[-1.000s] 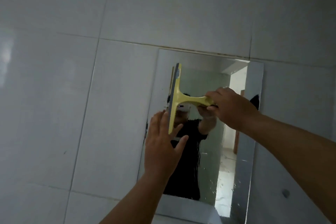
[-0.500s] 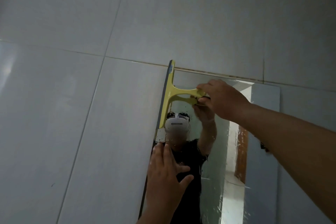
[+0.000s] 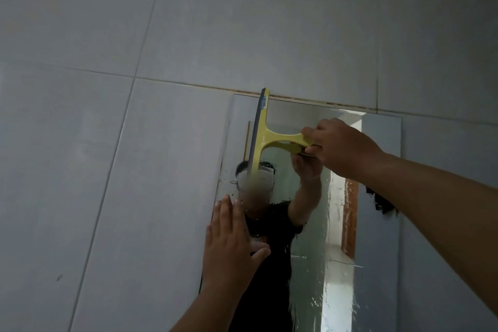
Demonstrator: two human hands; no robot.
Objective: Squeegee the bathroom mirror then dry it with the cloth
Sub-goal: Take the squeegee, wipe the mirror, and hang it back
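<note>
A frameless mirror (image 3: pixel 377 170) hangs on the tiled wall, wet with streaks and droplets. My right hand (image 3: pixel 339 148) grips the handle of a yellow squeegee (image 3: pixel 265 135). Its dark blade stands upright against the glass near the mirror's top left, the tip reaching the top edge. My left hand (image 3: pixel 231 242) lies flat with straight fingers on the mirror's left edge, lower down. No cloth is in view.
Large pale grey wall tiles (image 3: pixel 134 197) surround the mirror, with a stained grout line (image 3: pixel 310 101) along its top edge. The mirror reflects a person in a dark shirt and a bright doorway.
The squeegee blade went from mid-mirror to the left edge at the top, then a little rightward across the glass. My left hand stayed flat on the mirror's left edge.
</note>
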